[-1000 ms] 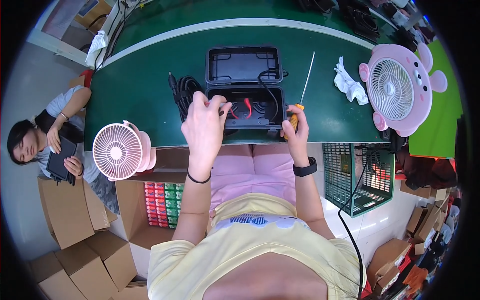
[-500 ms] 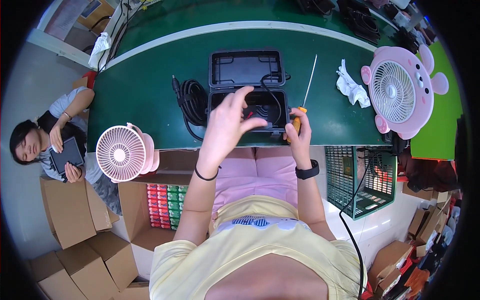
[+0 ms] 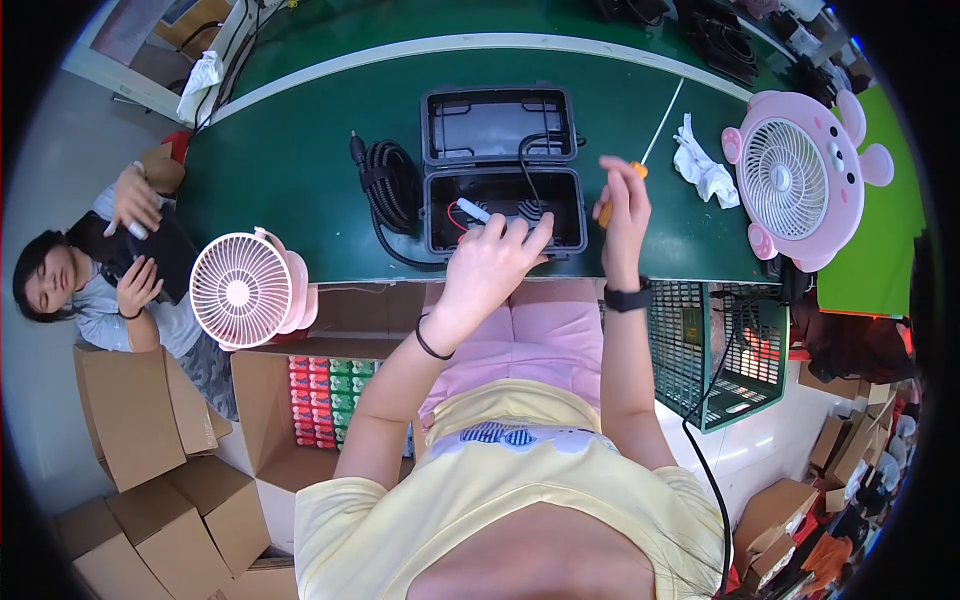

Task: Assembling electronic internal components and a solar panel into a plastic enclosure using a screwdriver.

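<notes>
A black hinged plastic box (image 3: 434,215) lies on the green workbench with its lid (image 3: 498,128) folded back. My left hand (image 3: 497,262) reaches over the box's near wall, fingers curled on a small white cylindrical part (image 3: 471,209) with a thin red wire; the grip is partly hidden. Just right of the box, my right hand (image 3: 627,215) is closed around a screwdriver (image 3: 640,170) with an orange handle. Its long shaft points away and to the right. A black cable (image 3: 543,178) runs from the lid area into the box. Coiled black cable (image 3: 391,190) lies left of it.
A pink fan (image 3: 240,290) stands at the left bench edge, a pink animal-shaped fan (image 3: 800,180) at right. Crumpled white tissue (image 3: 704,172) lies between box and right fan. A green crate (image 3: 740,385) and cardboard boxes (image 3: 140,420) stand below. A person (image 3: 120,250) is at left.
My left hand has lowered and curled its fingers at the box, where the white part now shows. My right hand has moved off the box's corner, right and upward, with the screwdriver.
</notes>
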The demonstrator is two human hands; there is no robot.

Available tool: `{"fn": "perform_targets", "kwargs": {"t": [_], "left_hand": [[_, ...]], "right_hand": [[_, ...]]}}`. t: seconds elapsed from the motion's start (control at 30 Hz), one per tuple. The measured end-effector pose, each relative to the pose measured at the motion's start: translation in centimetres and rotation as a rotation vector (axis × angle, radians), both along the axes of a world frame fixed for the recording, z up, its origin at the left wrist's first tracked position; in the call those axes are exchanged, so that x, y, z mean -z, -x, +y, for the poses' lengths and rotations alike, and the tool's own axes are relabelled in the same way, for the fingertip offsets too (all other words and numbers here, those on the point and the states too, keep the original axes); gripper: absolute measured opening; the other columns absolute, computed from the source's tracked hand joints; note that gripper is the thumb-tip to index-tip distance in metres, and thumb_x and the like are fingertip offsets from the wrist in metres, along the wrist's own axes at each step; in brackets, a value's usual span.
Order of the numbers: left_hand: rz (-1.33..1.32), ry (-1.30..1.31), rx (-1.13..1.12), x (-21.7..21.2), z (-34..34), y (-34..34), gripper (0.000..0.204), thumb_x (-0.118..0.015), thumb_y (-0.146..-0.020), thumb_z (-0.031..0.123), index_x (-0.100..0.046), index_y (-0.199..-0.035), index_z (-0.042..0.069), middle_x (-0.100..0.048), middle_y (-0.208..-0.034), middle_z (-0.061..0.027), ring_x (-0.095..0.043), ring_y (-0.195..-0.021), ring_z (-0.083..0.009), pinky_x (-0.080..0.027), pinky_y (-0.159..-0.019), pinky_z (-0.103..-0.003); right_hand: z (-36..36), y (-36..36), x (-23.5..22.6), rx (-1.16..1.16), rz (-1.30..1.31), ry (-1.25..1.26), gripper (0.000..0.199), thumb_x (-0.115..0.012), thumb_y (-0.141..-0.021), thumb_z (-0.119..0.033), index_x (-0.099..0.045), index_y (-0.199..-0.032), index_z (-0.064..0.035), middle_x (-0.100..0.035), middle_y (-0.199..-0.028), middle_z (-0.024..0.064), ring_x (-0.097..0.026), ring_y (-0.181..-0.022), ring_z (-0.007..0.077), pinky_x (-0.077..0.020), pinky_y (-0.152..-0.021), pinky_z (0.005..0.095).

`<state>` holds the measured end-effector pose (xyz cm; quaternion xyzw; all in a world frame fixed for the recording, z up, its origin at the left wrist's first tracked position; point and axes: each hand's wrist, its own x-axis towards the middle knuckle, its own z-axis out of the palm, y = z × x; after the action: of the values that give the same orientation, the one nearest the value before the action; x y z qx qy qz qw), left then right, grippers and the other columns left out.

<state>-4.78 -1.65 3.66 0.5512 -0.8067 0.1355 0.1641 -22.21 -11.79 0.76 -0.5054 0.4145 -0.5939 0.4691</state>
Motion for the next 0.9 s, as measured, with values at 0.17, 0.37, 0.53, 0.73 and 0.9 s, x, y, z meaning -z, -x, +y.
{"fn": "perform_targets", "kwargs": {"t": [0.17,0.37,0.53,0.73,0.9], "left_hand": [[0.069,0.054,-0.008,0.5,-0.2,0.3,0.047,-0.077,-0.073,0.036,-0.062,-0.11,0.012,-0.056,-0.08,0.0012,-0.06,-0.079,-0.015,-0.052,-0.061,-0.028],[0.094,0.058,-0.03,0.5,-0.1,0.4,0.047,-0.079,-0.069,0.033,-0.064,-0.11,0.015,-0.058,-0.081,0.0021,-0.062,-0.075,-0.0143,-0.053,-0.063,-0.028],[0.093,-0.055,-0.002,0.2,-0.3,0.0,0.043,-0.08,-0.069,0.032,-0.063,-0.104,0.015,-0.059,-0.079,0.0005,-0.064,-0.074,-0.0154,-0.054,-0.063,-0.029],[-0.031,0.033,-0.276,0.4,-2.5,1.2,0.037,-0.078,-0.074,0.04,-0.058,-0.092,0.015,-0.059,-0.076,0.0002,-0.066,-0.068,-0.0157,-0.054,-0.056,-0.028],[0.151,0.034,-0.231,-0.3,-1.1,0.3,0.045,-0.075,-0.082,0.039,-0.065,-0.117,0.013,-0.069,-0.094,-0.004,-0.069,-0.072,-0.0173,-0.056,-0.058,-0.027]], "right_hand": [[-6.9,-1.1,-1.9,0.205,0.638,0.26,0.03,-0.066,-0.095,-0.039,-0.074,-0.118,-0.0215,-0.059,-0.095,0.008,-0.06,-0.077,0.0211,-0.0495,-0.067,0.0311],[-9.9,-1.8,-1.3,-0.007,0.619,0.278,0.044,-0.075,-0.086,-0.042,-0.074,-0.117,-0.01,-0.063,-0.095,0.0136,-0.064,-0.09,0.0272,-0.0504,-0.081,0.035],[-5.0,-1.1,-4.7,0.114,0.498,0.463,0.039,-0.078,-0.084,-0.015,-0.073,-0.122,-0.0151,-0.055,-0.094,0.007,-0.053,-0.078,0.0173,-0.0461,-0.073,0.0277],[1.3,-2.8,-4.0,0.119,0.447,0.469,0.031,-0.078,-0.075,0.003,-0.079,-0.1,-0.0141,-0.056,-0.09,0.0068,-0.059,-0.082,0.0203,-0.0484,-0.07,0.0292],[1.8,-2.9,-1.2,0.051,0.236,0.347,0.029,-0.073,-0.076,0.013,-0.077,-0.097,-0.0067,-0.057,-0.094,0.0059,-0.059,-0.083,0.0155,-0.0492,-0.071,0.0255]]}}
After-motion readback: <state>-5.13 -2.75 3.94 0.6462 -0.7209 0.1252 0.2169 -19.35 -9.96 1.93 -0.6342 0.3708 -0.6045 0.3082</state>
